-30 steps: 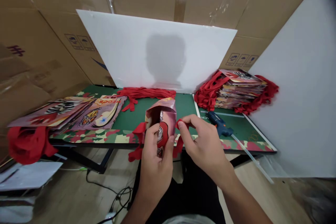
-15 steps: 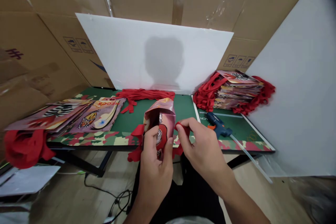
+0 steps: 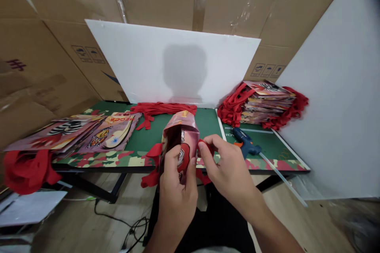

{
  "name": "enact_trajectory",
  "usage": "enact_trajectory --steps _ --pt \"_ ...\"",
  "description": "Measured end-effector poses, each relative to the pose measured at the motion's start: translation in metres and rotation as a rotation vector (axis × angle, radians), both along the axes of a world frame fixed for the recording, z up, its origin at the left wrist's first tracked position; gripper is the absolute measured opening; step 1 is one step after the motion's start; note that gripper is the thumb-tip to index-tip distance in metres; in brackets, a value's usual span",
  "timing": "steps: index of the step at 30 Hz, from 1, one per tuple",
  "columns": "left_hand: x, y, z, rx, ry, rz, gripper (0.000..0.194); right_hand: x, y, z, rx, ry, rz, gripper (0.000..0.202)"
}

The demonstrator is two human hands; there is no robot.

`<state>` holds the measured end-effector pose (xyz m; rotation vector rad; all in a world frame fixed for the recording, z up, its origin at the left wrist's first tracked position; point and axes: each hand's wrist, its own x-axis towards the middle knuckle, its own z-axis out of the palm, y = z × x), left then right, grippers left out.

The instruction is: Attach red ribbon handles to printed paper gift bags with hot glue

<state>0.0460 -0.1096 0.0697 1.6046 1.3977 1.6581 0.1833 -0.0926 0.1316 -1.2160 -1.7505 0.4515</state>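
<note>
bag (image 3: 186, 130) in left hand (image 3: 177, 180)

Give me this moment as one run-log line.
left hand: grips printed paper bag | right hand: pinches red ribbon | glue gun: on table

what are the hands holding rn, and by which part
The left hand grips the printed paper bag by its side, below the open mouth, thumb on the printed face. The right hand pinches a red ribbon between thumb and forefinger.

Green table (image 3: 209, 120), camouflage edge; on it printed bags (image 3: 109, 132), red straps (image 3: 164, 107), glue gun (image 3: 247, 144)
</note>
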Motion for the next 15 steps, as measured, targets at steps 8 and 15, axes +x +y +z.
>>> enact_trajectory --steps 8,15 --pt "0.001 0.0012 0.0008 -0.009 -0.032 -0.015 0.026 0.0018 -0.0038 -0.0047 -0.069 0.09 0.068 0.013" --pt "0.004 -0.0016 -0.0009 0.023 0.016 0.013 0.027 -0.0027 -0.0021 -0.0003 -0.152 0.032 0.003 0.015"
